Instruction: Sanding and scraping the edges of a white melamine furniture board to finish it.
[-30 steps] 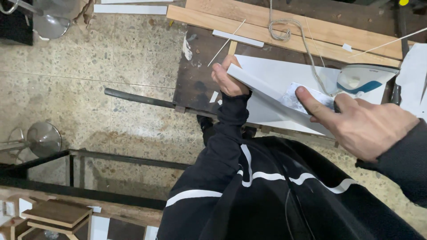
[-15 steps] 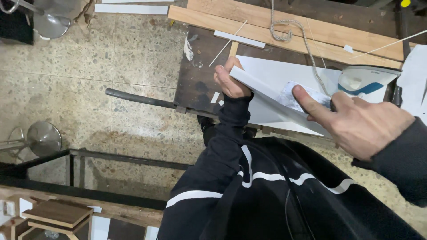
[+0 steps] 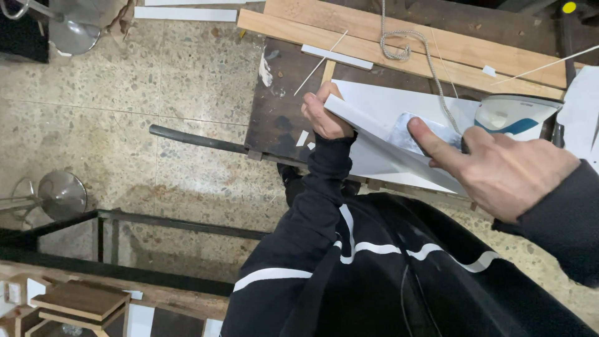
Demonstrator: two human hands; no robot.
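Observation:
My left hand point(image 3: 322, 114) grips the left end of a long white strip point(image 3: 380, 138) that runs on edge along the front of a white board point(image 3: 399, 109) lying on a dark workbench point(image 3: 277, 118). My right hand point(image 3: 499, 163) holds a crumpled pale cloth point(image 3: 415, 134) and presses it against the strip with the index finger stretched out. A white and blue clothes iron point(image 3: 515, 115) rests on the board just beyond my right hand, its braided cord point(image 3: 409, 40) looping away over the bench.
Two long wooden planks point(image 3: 449, 47) lie across the back of the bench, with thin white strips and slivers beside them. A dark metal bar point(image 3: 196, 138) juts left from the bench over the terrazzo floor. Metal stool bases point(image 3: 59, 193) and a wooden rail stand at left.
My right hand has slid slightly left along the strip with the cloth. The left hand stays in place on the strip's end.

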